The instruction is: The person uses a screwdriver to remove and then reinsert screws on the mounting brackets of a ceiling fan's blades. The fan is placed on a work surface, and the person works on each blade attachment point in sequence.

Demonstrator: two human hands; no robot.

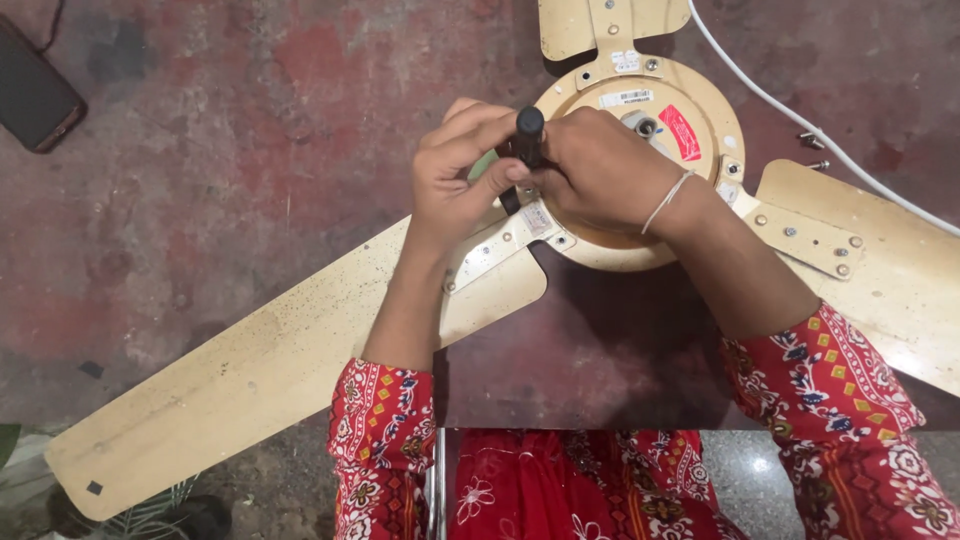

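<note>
A cream ceiling fan lies on a worn red floor, its round motor hub (690,120) at top centre. One long blade (250,390) stretches to the lower left, another blade (890,280) to the right. My left hand (460,175) and my right hand (600,170) meet at the hub's left edge. Both grip a black-handled screwdriver (528,130) that stands upright over the metal blade bracket (500,245). Its tip is hidden by my fingers. A thin white band circles my right wrist.
A white cable (800,120) runs from the top across the right side. Two loose screws (812,150) lie beside it near the hub. A dark phone (35,90) sits at the top left. Green leaves (150,515) show at the bottom left.
</note>
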